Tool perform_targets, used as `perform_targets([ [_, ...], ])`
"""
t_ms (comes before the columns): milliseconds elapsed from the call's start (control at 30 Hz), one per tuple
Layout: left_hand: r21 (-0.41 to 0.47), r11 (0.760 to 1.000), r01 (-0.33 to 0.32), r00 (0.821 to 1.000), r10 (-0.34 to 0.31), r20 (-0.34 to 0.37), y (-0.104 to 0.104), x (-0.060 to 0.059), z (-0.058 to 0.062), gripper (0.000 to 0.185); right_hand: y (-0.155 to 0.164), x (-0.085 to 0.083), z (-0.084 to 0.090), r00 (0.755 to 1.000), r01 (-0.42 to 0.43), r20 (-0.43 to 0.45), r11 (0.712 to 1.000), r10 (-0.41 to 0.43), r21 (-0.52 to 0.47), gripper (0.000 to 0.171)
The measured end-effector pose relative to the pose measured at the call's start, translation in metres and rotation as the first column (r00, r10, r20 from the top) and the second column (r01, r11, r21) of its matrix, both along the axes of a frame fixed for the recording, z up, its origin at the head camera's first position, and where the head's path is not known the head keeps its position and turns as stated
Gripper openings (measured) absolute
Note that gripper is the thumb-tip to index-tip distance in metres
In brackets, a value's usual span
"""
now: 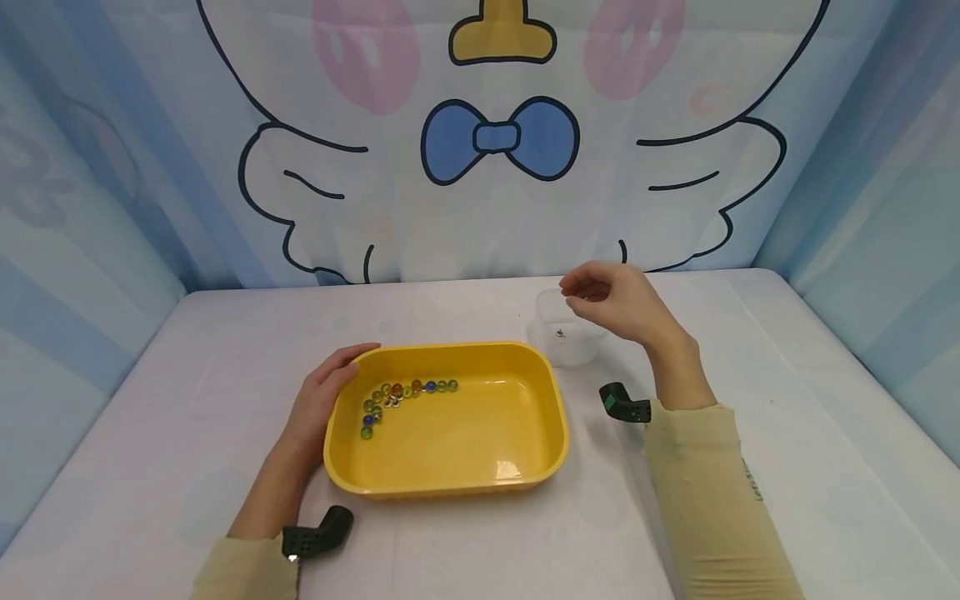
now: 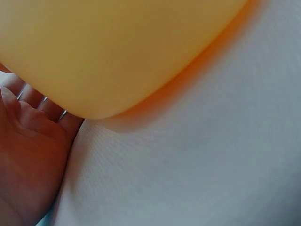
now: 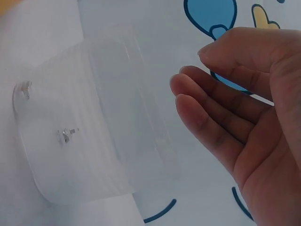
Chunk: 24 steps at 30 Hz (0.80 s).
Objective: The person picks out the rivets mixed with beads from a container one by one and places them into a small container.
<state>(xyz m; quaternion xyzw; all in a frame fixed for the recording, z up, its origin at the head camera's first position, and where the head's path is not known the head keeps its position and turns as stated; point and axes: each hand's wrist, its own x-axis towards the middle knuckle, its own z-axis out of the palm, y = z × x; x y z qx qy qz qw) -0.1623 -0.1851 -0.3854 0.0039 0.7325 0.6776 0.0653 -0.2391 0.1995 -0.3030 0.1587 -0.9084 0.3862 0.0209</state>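
My left hand (image 1: 321,400) rests along the left outer wall of a yellow tray (image 1: 450,487), its fingers fairly straight against the side. Within the tray, glass marbles (image 1: 416,387) in green, blue and amber form a bent line by the back left corner. Small silvery balls (image 1: 393,402) lie beside them. Over the back right of the table, my right hand (image 1: 626,302) hovers above a clear plastic container (image 1: 573,354), fingers loosely bent and apart from the thumb, holding nothing. A small silvery piece (image 3: 66,135) shows in the container.
The table (image 1: 787,467) has a white cloth. Behind it hangs a printed curtain (image 1: 495,217) with a blue bow tie, and striped curtains (image 1: 90,250) close off the sides. Dark wrist cameras (image 1: 318,533) sit on both wrists.
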Motion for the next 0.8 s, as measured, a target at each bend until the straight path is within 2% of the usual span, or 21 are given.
perform_targets([
  [400,0.001,1.000,-0.003,1.000,0.002,0.007,0.000,0.000,0.000,0.043,-0.009,0.002,0.003,0.993,-0.097,-0.075,0.991,0.091,-0.093,0.026],
  [800,0.000,1.000,0.002,1.000,-0.002,-0.001,0.000,0.000,0.000,0.043,-0.031,0.009,0.010,0.964,-0.241,-0.144,0.962,0.222,-0.131,0.027],
])
